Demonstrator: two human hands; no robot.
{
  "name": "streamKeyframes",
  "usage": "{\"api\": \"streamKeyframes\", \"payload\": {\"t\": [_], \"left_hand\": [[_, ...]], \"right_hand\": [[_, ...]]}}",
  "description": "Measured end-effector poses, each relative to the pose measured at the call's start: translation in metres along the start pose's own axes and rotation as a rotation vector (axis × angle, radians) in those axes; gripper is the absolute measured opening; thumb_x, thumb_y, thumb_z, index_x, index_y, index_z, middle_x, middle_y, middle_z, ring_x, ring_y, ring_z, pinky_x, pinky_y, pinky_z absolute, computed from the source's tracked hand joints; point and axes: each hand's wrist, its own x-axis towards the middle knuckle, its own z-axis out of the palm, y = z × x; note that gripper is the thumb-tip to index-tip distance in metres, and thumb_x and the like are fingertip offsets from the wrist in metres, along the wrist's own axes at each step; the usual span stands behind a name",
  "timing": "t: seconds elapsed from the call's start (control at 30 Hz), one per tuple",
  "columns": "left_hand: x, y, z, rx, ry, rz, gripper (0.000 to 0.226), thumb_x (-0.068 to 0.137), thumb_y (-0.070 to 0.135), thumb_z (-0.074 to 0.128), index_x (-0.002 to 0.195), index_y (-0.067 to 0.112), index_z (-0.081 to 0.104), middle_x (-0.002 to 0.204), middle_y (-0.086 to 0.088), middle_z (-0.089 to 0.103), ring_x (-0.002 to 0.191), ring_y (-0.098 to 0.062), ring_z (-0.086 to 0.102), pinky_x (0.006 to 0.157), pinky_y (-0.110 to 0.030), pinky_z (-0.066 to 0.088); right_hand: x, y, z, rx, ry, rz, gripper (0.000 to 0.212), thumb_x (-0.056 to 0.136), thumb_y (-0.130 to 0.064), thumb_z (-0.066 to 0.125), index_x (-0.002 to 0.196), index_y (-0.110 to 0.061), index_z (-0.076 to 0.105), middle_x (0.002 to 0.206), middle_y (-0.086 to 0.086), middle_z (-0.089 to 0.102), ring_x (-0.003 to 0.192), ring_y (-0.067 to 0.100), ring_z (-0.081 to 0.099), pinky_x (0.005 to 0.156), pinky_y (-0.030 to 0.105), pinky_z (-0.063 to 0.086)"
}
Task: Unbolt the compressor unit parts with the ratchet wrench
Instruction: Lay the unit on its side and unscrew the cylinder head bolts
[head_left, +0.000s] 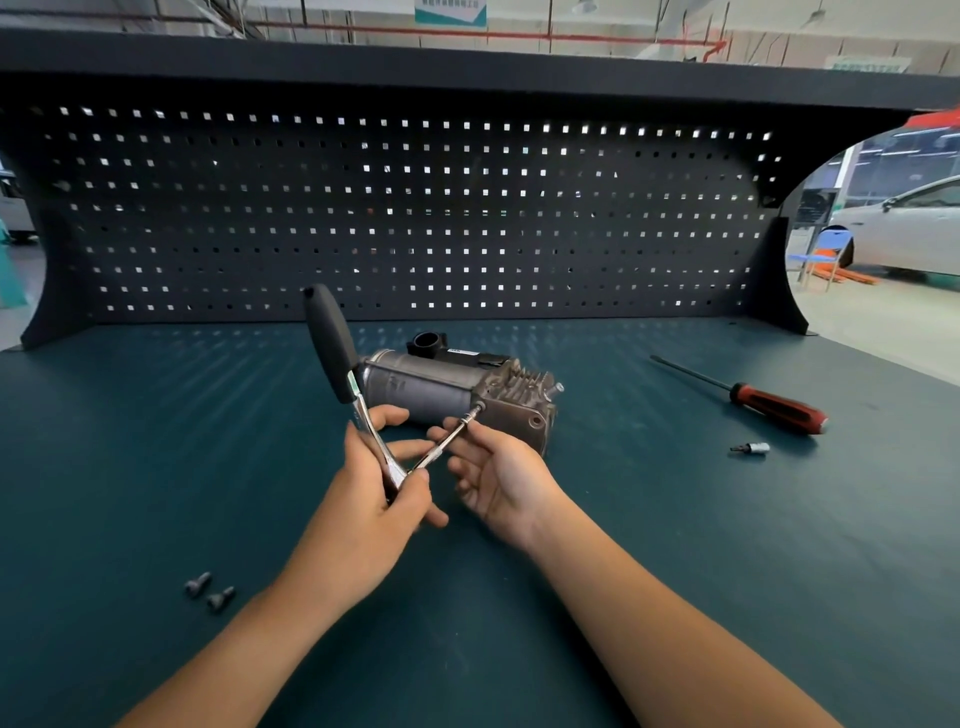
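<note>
Evenly, fairly brightly lit, daylight glinting through the pegboard (415, 208) holes. Faint dotted reflections along the far edge of the table (727, 519); soft shadows. Strongly bowed toward the frame edges.

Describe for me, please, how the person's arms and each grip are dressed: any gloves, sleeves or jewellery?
Nothing worn shows. The left grip and right grip are bare hands, no gloves, and I see no rings. The left forearm and right forearm are uncovered down to the picture's bottom edge: no sleeves, watch, wristband or markings appear.
</note>
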Motion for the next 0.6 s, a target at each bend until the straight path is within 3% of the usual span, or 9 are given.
{"api": "streamKeyframes", "payload": {"t": [0.1, 0.2, 0.3, 0.37, 0.43, 0.5, 0.6], "left_hand": [[0.0, -0.002, -0.002, -0.006, -0.012, -0.013, 0.041, 0.091, 0.004, 0.046, 0.1, 0.041, 0.034, 0.105, 0.013, 0.059, 0.061, -0.015, 0.069, 0.057, -0.017, 0.05], [-0.001, -0.004, -0.003, -0.059, -0.006, -0.063, 0.037, 0.092, 0.006, 0.046, 0.1, 0.04, 0.036, 0.107, 0.01, 0.061, 0.06, -0.017, 0.069, 0.055, -0.018, 0.052], [-0.002, -0.005, -0.002, -0.113, 0.037, -0.113, 0.032, 0.093, 0.007, 0.045, 0.101, 0.037, 0.039, 0.107, 0.009, 0.062, 0.058, -0.018, 0.068, 0.053, -0.018, 0.051], [0.0, -0.004, -0.002, -0.181, 0.073, -0.163, 0.029, 0.094, 0.007, 0.043, 0.101, 0.035, 0.041, 0.104, 0.008, 0.064, 0.058, -0.019, 0.068, 0.05, -0.019, 0.051], [0.003, -0.004, -0.003, -0.273, 0.122, -0.234, 0.026, 0.095, 0.008, 0.043, 0.101, 0.033, 0.043, 0.1, 0.007, 0.067, 0.058, -0.019, 0.069, 0.047, -0.019, 0.05], [0.005, -0.004, -0.005, -0.379, 0.165, -0.314, 0.021, 0.095, 0.009, 0.044, 0.101, 0.029, 0.045, 0.096, 0.005, 0.069, 0.058, -0.02, 0.069, 0.045, -0.021, 0.051], [0.008, -0.003, -0.008, -0.497, 0.188, -0.398, 0.018, 0.095, 0.008, 0.044, 0.102, 0.025, 0.048, 0.092, 0.0, 0.068, 0.057, -0.02, 0.069, 0.044, -0.021, 0.051]], "right_hand": [[0.0, -0.001, 0.0, -0.02, 0.015, -0.008, 0.021, 0.098, -0.022, 0.039, 0.092, -0.017, 0.058, 0.066, -0.007, 0.072, 0.04, 0.0, 0.053, 0.037, 0.011, 0.035], [0.001, -0.004, -0.002, -0.303, 0.152, -0.137, 0.02, 0.095, -0.019, 0.046, 0.08, -0.017, 0.06, 0.062, -0.006, 0.069, 0.037, 0.002, 0.051, 0.037, 0.012, 0.033], [0.005, -0.009, -0.015, -0.69, 0.424, -0.478, 0.019, 0.088, -0.016, 0.056, 0.07, -0.017, 0.062, 0.064, -0.007, 0.062, 0.05, 0.004, 0.054, 0.052, 0.018, 0.04], [0.004, -0.013, -0.026, -0.935, 0.628, -0.739, 0.007, 0.085, -0.018, 0.06, 0.082, -0.016, 0.066, 0.078, -0.007, 0.059, 0.072, 0.011, 0.057, 0.063, 0.024, 0.038], [0.005, -0.016, -0.038, -1.117, 0.745, -0.967, 0.015, 0.083, -0.02, 0.065, 0.095, -0.011, 0.067, 0.092, -0.001, 0.056, 0.082, 0.016, 0.056, 0.065, 0.025, 0.037], [0.007, -0.021, -0.05, -1.15, 0.73, -1.034, 0.032, 0.079, -0.023, 0.07, 0.108, -0.01, 0.064, 0.107, 0.003, 0.053, 0.09, 0.012, 0.05, 0.07, 0.024, 0.038], [0.012, -0.025, -0.067, -1.174, 0.453, -0.777, 0.067, 0.076, -0.033, 0.073, 0.134, -0.022, 0.043, 0.133, -0.005, 0.035, 0.11, 0.001, 0.037, 0.086, 0.018, 0.031]]}}
